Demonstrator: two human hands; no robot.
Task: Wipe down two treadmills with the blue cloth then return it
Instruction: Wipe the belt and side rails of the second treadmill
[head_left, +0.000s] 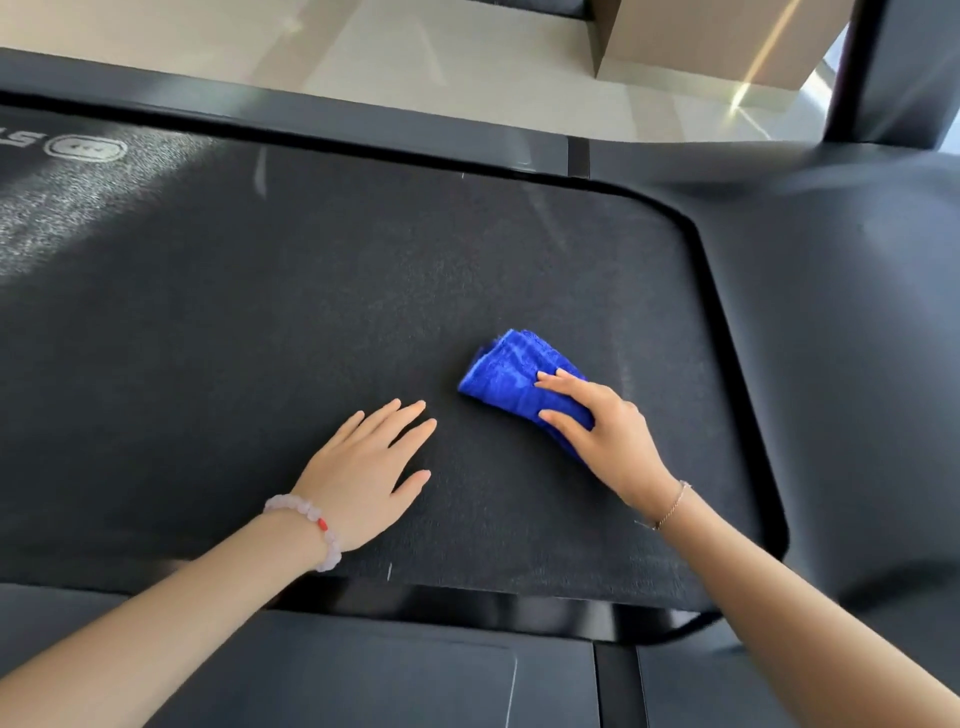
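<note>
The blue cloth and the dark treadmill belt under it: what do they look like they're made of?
The blue cloth is likely microfibre, matte; its plush ribbed pile bunches in soft folds. The treadmill belt seems a rubbery synthetic, matte, with a fine grainy texture and pale dusty streaks. The frame beside it is probably plastic, smooth with a faint sheen.

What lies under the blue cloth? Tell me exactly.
The blue cloth lies bunched on the dark treadmill belt. The right hand grips its near end, covering it. The belt directly beneath is hidden.
</note>
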